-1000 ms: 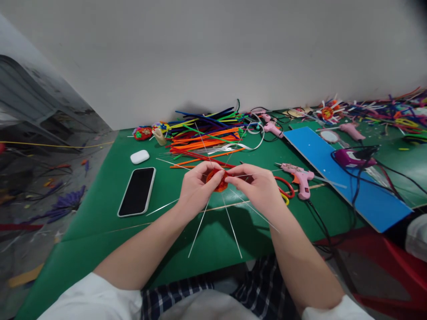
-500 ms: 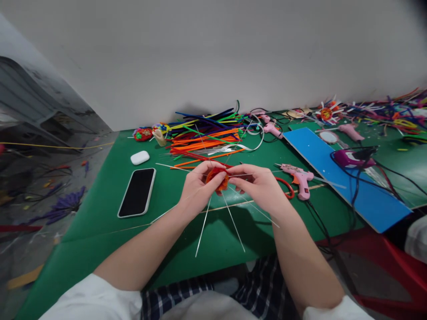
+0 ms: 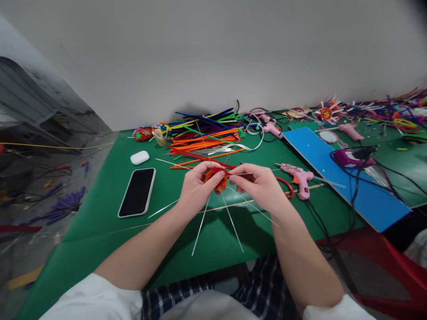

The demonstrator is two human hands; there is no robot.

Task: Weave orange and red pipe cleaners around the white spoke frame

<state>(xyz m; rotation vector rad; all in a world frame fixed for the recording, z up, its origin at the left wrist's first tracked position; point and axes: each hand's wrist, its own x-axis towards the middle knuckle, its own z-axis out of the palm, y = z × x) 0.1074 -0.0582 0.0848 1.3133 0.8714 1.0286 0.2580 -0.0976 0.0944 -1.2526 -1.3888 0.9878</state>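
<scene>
Over the near middle of the green table, my left hand is closed on a small orange-red fuzzy pipe-cleaner bundle, with its thumb across the front. Several thin pale rods fan out from the bundle in all directions. Just right of it, my right hand is closed, thumb and forefinger pinching one thin rod close to the bundle. The fingers partly cover the bundle, so how the rods are fixed in it is hidden.
A phone and a white earbud case lie left. Behind are piled coloured pipe cleaners. To the right lie a pink glue gun, red-handled scissors and a blue board with a purple corded tool.
Both hands keep their grip in almost the same place. The rods have swung slightly, their near ends shifting a little to the left.
</scene>
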